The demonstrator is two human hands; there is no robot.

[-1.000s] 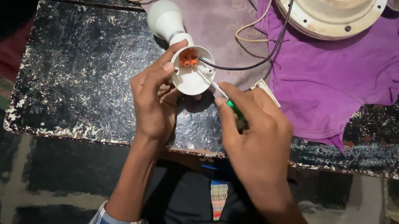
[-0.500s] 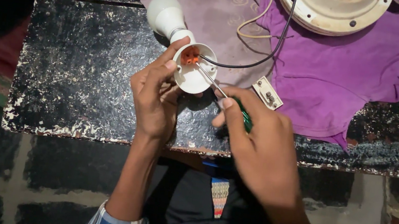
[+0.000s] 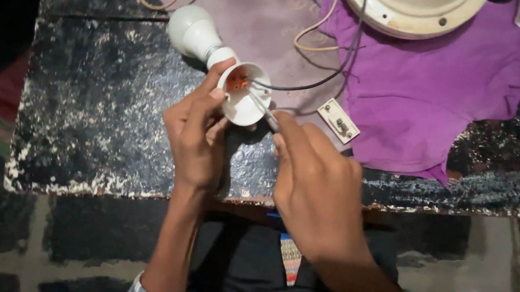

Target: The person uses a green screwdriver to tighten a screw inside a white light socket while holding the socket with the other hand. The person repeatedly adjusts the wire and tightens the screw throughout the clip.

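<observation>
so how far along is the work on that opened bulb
Done: the white bulb housing is open, orange innards exposed, a white bulb behind it. In hand: the left hand steadies it while the right hand pokes a thin screwdriver inside. Left: a small circuit board lies loose on the purple cloth.

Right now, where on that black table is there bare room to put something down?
The widest bare patch is the table left of the left hand, below the bulb. A narrower strip runs along the front edge right of the right hand, under the purple cloth. The back is crowded with wires, the round fitting and small parts.
</observation>
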